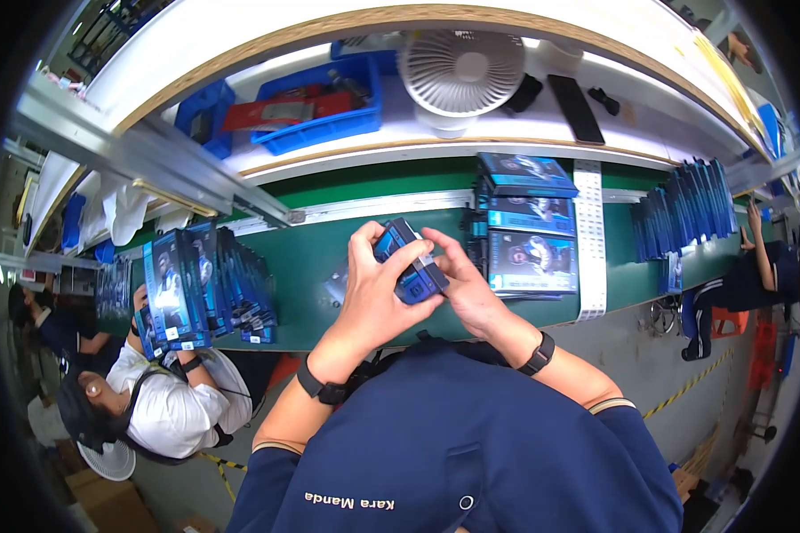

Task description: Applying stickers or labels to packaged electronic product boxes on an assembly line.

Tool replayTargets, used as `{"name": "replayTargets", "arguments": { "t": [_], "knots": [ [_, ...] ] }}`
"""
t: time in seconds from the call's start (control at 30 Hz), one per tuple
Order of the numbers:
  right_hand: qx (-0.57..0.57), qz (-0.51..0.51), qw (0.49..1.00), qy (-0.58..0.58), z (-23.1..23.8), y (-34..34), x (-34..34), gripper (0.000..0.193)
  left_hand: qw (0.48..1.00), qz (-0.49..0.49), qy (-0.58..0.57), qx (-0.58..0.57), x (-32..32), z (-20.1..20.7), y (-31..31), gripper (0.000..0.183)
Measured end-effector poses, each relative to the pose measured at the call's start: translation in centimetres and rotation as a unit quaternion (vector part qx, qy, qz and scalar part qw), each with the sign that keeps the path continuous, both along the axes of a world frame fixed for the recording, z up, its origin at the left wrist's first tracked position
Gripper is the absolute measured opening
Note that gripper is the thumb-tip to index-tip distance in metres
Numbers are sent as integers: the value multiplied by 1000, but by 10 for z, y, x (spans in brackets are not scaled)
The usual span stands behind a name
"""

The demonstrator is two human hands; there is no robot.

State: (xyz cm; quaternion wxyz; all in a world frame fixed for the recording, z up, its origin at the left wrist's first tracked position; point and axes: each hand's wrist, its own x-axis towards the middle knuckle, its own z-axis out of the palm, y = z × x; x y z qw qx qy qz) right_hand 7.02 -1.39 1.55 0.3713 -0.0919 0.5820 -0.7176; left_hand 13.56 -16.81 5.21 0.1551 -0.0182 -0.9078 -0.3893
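Note:
A small dark blue box (423, 285) is held over the bench in front of my chest. My left hand (371, 289) is closed around it from the left, thumb across its top. Curled against its right side is my right hand (471, 293), thumb and fingertips at the edge near a pale patch. The fingers hide much of the box. Just right of my hands stand stacked blue printed boxes (532, 262). Beside them a long white strip of labels (590, 240) lies across the green bench (307, 266) and over its near edge.
A shelf beyond holds a white fan (462, 71), a blue bin (320, 124) and a black phone-like slab (576, 108). Rows of blue boxes stand left (182, 284) and right (687, 209). A co-worker in white (187, 404) handles boxes at left; another person (756, 275) is at right.

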Motion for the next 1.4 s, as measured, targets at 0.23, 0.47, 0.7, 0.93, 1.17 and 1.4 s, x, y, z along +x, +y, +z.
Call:
{"name": "replayTargets", "arguments": {
  "t": [0.23,0.47,0.7,0.93,1.17,1.4],
  "knots": [
    [156,-123,913,356,-17,-51,-14,53,983,53,-66,-162,-17,-100,-38,56],
    [425,101,764,475,-79,-136,-66,49,994,-69,77,-43,16,-151,-15,49],
    [433,196,855,207,-155,-112,-105,72,748,-9,-403,528,80,-211,-31,91],
    [382,322,860,-98,-121,-129,-14,80,677,209,-267,653,123,-181,-81,91],
    [253,374,881,-141,-139,-207,43,81,747,411,-143,503,176,-159,-135,65],
    [172,438,881,-39,-109,-178,57,92,643,448,-211,584,231,-159,-99,44]
  ]
}}
